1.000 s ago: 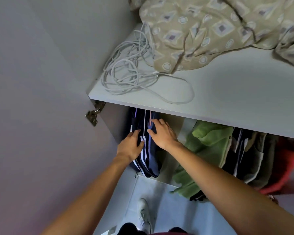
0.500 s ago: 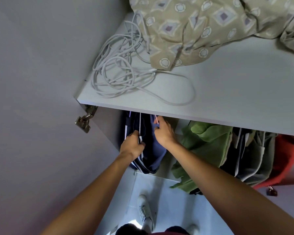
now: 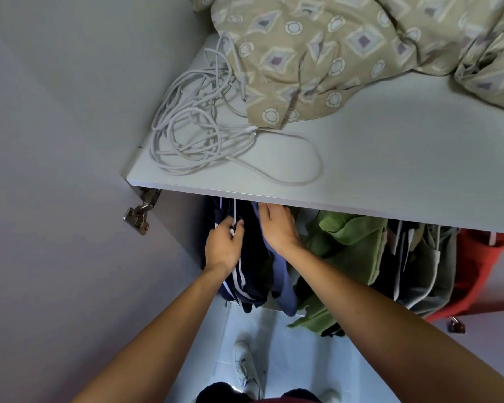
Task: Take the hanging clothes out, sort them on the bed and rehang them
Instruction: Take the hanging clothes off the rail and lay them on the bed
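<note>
**Soft garments on the rail, best lifted at the hanger**

The wardrobe shelf point(image 3: 390, 170) spans the upper scene, and the hanging clothes are found just beneath its near edge, in a row running left to right. A patterned sheet point(image 3: 332, 48) is bunched on the far part of the shelf, and a coiled white cable point(image 3: 192, 135) lies at its left end. Below, a green garment point(image 3: 349, 251) hangs in the middle, grey pieces point(image 3: 428, 263) and a red one point(image 3: 477, 266) to the right, and a navy striped garment point(image 3: 245, 274) at the far left, next to a blue piece point(image 3: 282, 283).

All of this cloth is judged light, limp and easily creased; a pull on loose fabric would likely stretch it or slip it off its hanger. Hold is better taken high, at the hanger under the shelf, though no hanger hook is visible.

The left hand point(image 3: 223, 245) is curled, with the fingers pinching a white cord or stripe on the navy garment. The right hand point(image 3: 277, 228) is laid against the blue piece with fingers fairly straight, tips hidden under the shelf edge, so any grip there cannot be told.
</note>
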The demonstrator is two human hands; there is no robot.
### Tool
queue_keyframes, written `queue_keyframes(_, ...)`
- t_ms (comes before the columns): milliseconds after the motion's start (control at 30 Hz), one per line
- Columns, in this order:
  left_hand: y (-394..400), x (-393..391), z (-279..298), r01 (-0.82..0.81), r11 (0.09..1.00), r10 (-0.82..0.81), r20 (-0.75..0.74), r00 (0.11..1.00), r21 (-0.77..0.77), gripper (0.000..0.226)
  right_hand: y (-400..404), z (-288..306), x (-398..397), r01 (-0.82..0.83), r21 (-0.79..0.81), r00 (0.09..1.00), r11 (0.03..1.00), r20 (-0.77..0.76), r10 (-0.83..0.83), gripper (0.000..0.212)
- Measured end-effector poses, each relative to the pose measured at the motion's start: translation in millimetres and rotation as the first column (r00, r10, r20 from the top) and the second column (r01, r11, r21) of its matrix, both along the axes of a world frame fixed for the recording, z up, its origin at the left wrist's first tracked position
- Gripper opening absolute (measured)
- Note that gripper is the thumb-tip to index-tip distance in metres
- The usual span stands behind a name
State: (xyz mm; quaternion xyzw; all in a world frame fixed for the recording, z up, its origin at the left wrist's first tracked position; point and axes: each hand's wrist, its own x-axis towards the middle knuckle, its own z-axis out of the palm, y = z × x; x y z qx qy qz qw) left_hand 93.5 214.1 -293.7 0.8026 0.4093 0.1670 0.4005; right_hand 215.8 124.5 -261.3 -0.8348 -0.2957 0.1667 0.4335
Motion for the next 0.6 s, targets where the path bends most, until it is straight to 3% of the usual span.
queue_keyframes(367, -30, -23, 12, 0.034, 0.999, -0.04, 0.186, 0.982, 0.036, 0.045, -39, 19, -22, 0.023, 0.075, 0.998, 0.997, 0.06, -0.027, 0.04)
queue_keyframes(600, -72, -58, 13, -0.045, 0.999, 0.038, 0.227, 0.973, 0.026, 0.057, -87, 7, -46, -0.011, 0.096, 0.997, 0.995, 0.075, 0.004, 0.044)
